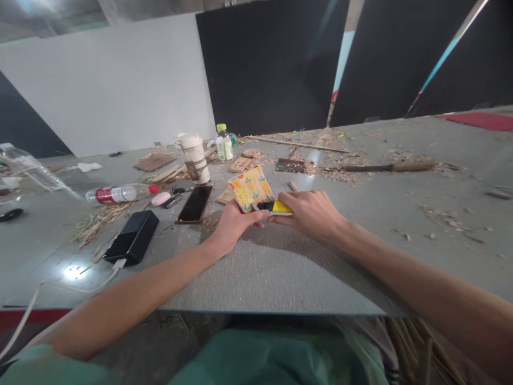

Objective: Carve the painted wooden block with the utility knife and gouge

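A small square wooden board (pixel 251 187), painted yellow with orange and green shapes, is tilted up in my left hand (pixel 232 224). The fingers of that hand are closed around its lower edge, with the thumb stretched toward the blade. My right hand (pixel 310 211) is closed around a yellow and black utility knife (pixel 280 207). The knife's blade end lies against the board's lower right part, close to my left thumb. Whether the blade is cutting into the wood cannot be seen. Behind the board, another piece of wood (pixel 226 197) partly shows on the table.
A phone (pixel 195 204), a black power bank (pixel 132 238) with a white cable, and a lying bottle (pixel 120 193) are on the left. Paper cups (pixel 195 160) and a green-capped bottle (pixel 223 143) stand behind. A wooden-handled tool (pixel 412 166) lies among shavings at right.
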Demonstrator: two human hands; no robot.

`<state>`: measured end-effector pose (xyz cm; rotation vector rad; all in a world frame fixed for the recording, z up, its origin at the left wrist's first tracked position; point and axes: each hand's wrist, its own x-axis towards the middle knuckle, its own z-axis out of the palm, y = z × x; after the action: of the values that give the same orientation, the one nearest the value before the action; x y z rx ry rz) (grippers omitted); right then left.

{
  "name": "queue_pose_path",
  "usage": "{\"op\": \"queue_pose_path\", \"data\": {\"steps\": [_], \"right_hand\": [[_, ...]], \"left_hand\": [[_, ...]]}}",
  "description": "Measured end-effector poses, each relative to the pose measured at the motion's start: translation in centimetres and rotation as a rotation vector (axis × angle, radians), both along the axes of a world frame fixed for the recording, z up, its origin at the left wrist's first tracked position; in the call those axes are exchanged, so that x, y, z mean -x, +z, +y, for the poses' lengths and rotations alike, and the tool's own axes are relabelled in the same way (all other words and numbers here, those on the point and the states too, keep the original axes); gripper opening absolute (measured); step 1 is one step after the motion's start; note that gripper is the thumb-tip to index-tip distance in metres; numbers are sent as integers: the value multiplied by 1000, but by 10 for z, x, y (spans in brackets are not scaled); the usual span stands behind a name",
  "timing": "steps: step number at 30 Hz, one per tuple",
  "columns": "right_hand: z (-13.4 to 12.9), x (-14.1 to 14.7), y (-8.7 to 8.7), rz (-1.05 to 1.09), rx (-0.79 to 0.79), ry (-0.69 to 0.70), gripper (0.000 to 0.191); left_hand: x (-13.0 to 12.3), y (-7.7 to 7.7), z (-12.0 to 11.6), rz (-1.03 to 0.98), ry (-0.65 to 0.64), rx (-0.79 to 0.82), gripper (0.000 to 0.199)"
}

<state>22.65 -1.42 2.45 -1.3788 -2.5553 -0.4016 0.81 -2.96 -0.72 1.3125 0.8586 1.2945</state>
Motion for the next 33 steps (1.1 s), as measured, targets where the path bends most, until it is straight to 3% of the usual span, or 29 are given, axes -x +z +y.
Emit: {"op": "queue_pose_path", "data": {"steps": [11,17,33], "right_hand": [[0,1,-1,20,70,-7,47],[-2,0,2,56,150,6,34],[-10,14,-1,102,218,-147,36]], "left_hand": [[0,-1,1,13,35,3,44],[-1,1,0,24,49,-3,44],[-3,7,-8,45,52,-32,41]]}}
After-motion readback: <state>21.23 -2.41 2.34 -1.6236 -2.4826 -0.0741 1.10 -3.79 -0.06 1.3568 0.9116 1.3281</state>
